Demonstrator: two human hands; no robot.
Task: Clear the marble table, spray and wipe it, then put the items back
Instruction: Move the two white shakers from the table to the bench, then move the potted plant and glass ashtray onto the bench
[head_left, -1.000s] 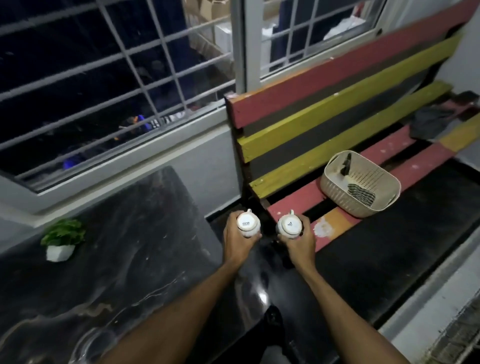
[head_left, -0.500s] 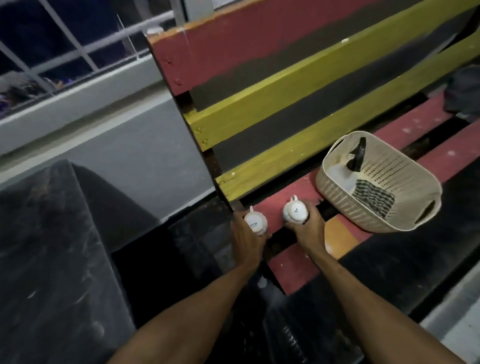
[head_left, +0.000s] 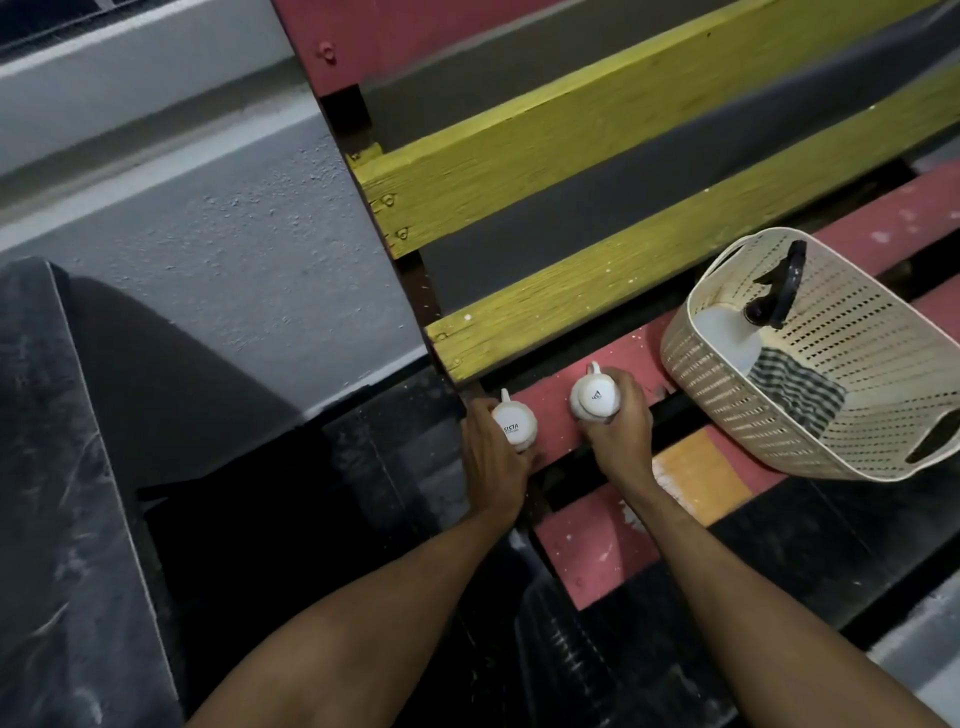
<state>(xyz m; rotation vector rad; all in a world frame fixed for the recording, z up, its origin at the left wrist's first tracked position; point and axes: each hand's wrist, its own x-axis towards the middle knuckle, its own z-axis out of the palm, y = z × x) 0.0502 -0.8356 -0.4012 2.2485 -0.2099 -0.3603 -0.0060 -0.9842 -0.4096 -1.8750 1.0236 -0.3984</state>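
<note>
As left fingers (head_left: 477, 410) clasp the SISTA cup (head_left: 515, 427), right fingers (head_left: 626, 391) clasp another cup (head_left: 595, 397).

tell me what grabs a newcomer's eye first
A red-and-yellow bench fills the upper right. At its seat, the left hand grips the left cup and the right hand the right cup, both white, base up. Beside them a cream basket holds a spray bottle and striped cloth.

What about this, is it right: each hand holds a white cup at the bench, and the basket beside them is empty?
Not empty. The head view shows the basket holding a spray bottle and a striped cloth. The rest stands.
</note>
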